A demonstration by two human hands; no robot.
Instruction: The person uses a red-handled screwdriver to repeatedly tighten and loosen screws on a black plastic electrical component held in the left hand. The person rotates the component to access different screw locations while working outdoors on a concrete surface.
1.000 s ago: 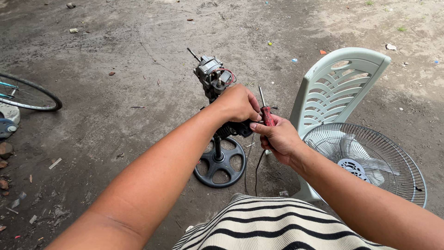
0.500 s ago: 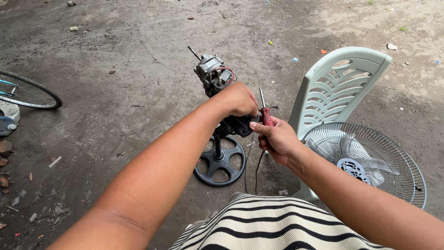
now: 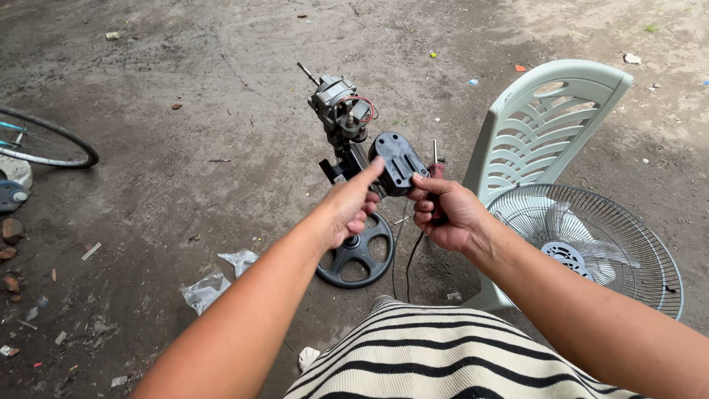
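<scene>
Left hand: your left hand [image 3: 351,210] was half open, its fingertips pressed on the near edge of the black plastic cover [image 3: 399,162], steadying rather than clasping it.
Right hand: your right hand [image 3: 443,214] was closed round the red handle of a screwdriver [image 3: 436,164], thumb reaching to the cover's lower right corner; the metal shaft stood up just beside the cover.
Cover: it sat between both hands, held above the ground, its flat face tilted towards you, just in front of the fan motor [image 3: 341,107].
Key relation: the cover lay ahead of and slightly above both hands; the screwdriver's long axis ran nearly upright along its right side, so your right hand was the nearer one for tool work.
Motor and stand: the motor topped a dark post rising from the round black base [image 3: 358,258] on the dirt ground [image 3: 185,111].
Containers: none in view.
Nearby: a pale green plastic chair [image 3: 550,118] stood to the right, a wire fan guard [image 3: 591,244] leaning at its foot.
</scene>
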